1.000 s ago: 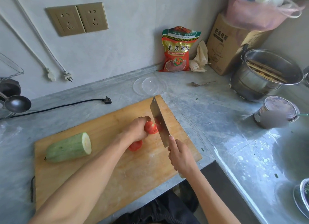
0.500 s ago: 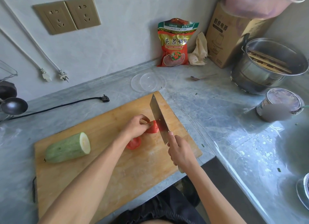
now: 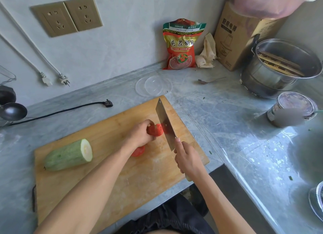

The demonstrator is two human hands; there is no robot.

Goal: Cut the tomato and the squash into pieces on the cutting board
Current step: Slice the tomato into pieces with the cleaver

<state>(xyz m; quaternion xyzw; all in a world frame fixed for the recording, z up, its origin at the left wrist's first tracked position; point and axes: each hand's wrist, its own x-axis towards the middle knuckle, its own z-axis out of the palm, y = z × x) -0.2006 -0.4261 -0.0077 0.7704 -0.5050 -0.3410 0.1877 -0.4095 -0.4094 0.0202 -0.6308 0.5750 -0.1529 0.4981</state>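
Note:
On the wooden cutting board my left hand holds a red tomato piece with curled fingers. Right beside its cut face stands the blade of a cleaver, whose handle my right hand grips. Another tomato piece lies just under my left wrist, partly hidden. A pale green squash with one cut end lies on the board's left side, apart from both hands.
A clear plastic lid sits behind the board. A spoon, a steel pot, a tin can, a red snack bag and a cardboard box stand at the back right. A black plug cable lies left.
The cleaver came down beside the tomato half a second ago and now stands a little higher along its cut face. My left hand stays on the tomato piece.

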